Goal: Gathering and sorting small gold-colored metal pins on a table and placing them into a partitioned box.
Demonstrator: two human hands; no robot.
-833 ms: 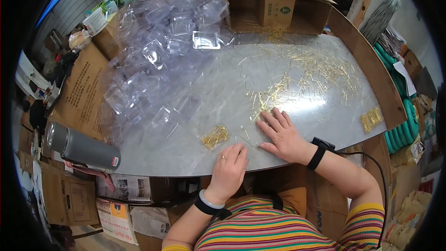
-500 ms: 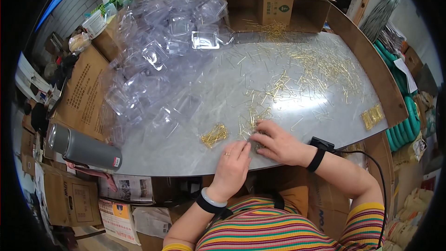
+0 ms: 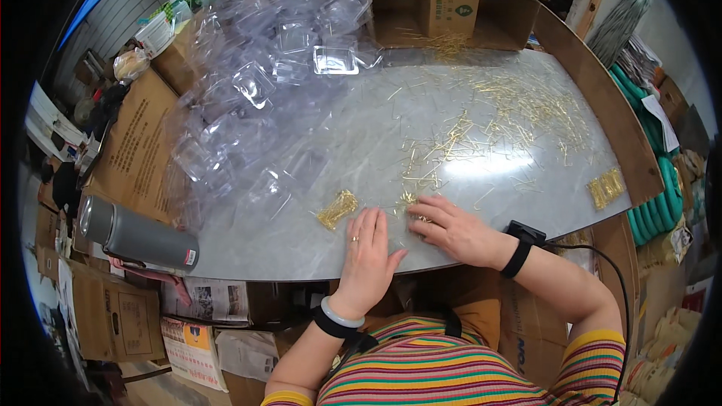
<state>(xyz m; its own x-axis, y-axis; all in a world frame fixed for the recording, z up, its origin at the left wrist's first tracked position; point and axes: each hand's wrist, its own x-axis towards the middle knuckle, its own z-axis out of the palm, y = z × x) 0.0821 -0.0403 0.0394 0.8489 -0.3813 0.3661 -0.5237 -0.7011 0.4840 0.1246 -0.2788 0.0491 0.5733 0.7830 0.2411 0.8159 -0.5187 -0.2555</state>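
Note:
Palm down on the table's near edge, my left hand [image 3: 367, 256] has its fingers stretched out and its thumb apart. Its fingertips lie beside a small bundle of gold wire hooks [image 3: 336, 210]. My right hand [image 3: 460, 234] bends its fingers over a few gold hooks at the near end of the scattered hooks, and gold shows between the fingers. Part of what it gathers is hidden under the fingers. Many more loose gold wire hooks [image 3: 519, 109] spread over the grey table [image 3: 368, 124] beyond the right hand.
Clear plastic blister shells [image 3: 252, 86] heap up at the left. An open cardboard box [image 3: 383, 19] stands at the back. Gold pieces in a packed block [image 3: 606, 189] sit at the right edge. A grey bottle [image 3: 139, 234] lies at the near left. A cable [image 3: 605, 265] runs from my right wrist.
My left hand has moved a little left and flattened, away from the right hand. The small bundle has shifted slightly left and up. My right hand stays nearly in place with its fingers lower.

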